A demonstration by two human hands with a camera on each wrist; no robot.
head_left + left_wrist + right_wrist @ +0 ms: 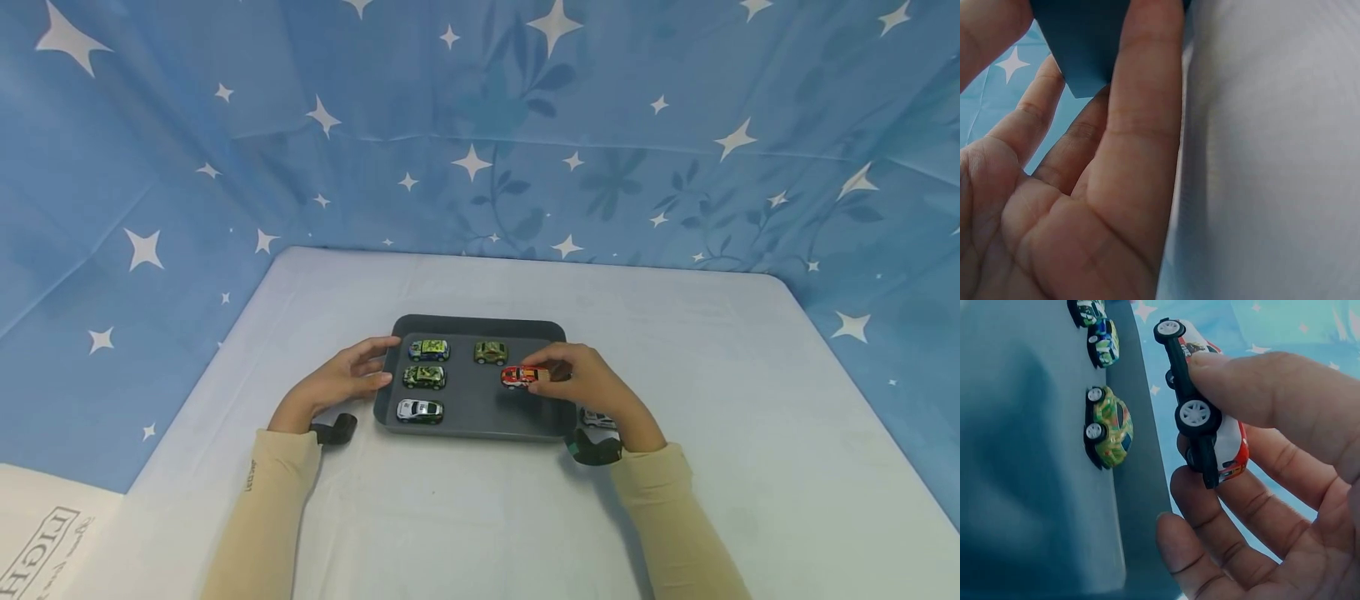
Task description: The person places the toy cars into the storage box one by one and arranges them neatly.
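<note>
A red toy car (519, 377) with white and yellow parts is pinched between the thumb and fingers of my right hand (588, 379). It is held over the right part of a dark grey tray (480, 427); its wheels and black underside show in the right wrist view. At the tray's left rim my left hand (347, 382) holds the side, and a tray corner (1088, 56) shows between its fingers. A green camouflage car (491, 352) stands nearest the red one. Along the tray's left side stand a blue-yellow car (429, 350), a dark green camouflage car (424, 377) and a white car (420, 411).
Just right of the tray, a whitish toy car (598, 419) is partly hidden by my right wrist. A white cloth (450, 508) covers the table. Behind it hangs a blue curtain (420, 108) with stars. Printed cream fabric (52, 533) shows at the lower left.
</note>
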